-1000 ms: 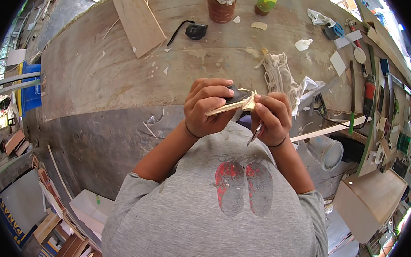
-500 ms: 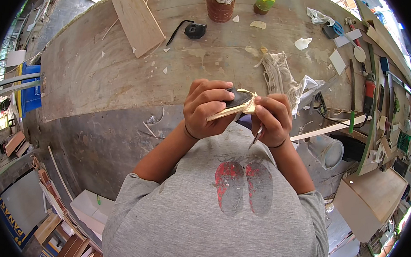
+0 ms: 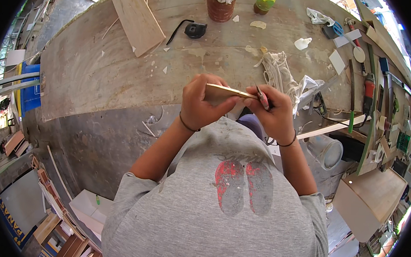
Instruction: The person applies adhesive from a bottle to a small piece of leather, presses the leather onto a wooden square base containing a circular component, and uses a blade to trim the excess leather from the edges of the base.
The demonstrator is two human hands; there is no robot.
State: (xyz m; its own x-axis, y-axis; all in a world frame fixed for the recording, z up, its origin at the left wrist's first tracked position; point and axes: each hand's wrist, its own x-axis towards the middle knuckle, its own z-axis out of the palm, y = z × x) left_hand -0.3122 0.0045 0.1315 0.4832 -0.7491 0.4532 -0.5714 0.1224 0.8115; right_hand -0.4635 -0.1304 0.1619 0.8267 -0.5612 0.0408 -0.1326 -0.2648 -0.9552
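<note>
A small, thin wooden board is held in front of my chest, turned nearly edge-on. My left hand is closed around its left end, thumb along the near face. At the other end, my right hand pinches the tip of the board between thumb and fingers. The same hand also grips a slim pointed tool with a reddish body, its point upward; its exact kind is unclear. The board's far face is hidden.
On the workbench lie a tape measure, a wood panel and a crumpled cloth. A brown tub and a bottle stand at the back. Tools, including a red power tool, crowd the right.
The board has tilted, so the dark rounded piece and tie seen on its face are hidden now. In my right hand the tool has swung from pointing down to pointing up.
</note>
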